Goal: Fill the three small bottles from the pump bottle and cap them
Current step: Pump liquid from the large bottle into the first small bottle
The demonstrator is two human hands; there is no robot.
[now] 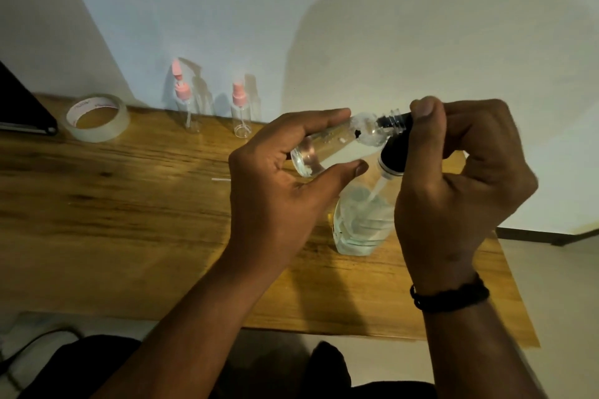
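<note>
My left hand (285, 181) holds a small clear bottle (337, 142) tilted almost flat, its threaded neck pointing right onto the black nozzle of the pump bottle (363, 220). My right hand (460, 178) grips the black pump head (393, 159) from above, thumb on top. The pump bottle stands on the wooden table (129, 220), clear liquid in its lower part. White foam sits inside the small bottle near its neck. Two other small clear bottles stand by the wall: one (191, 113) with a pink spray cap, and another (241, 113) also with a pink cap.
A roll of clear tape (97, 118) lies at the table's far left. A dark flat object (22, 107) leans at the left edge. A pink cap (177, 70) stands behind the left bottle. The table's right edge drops to a pale floor.
</note>
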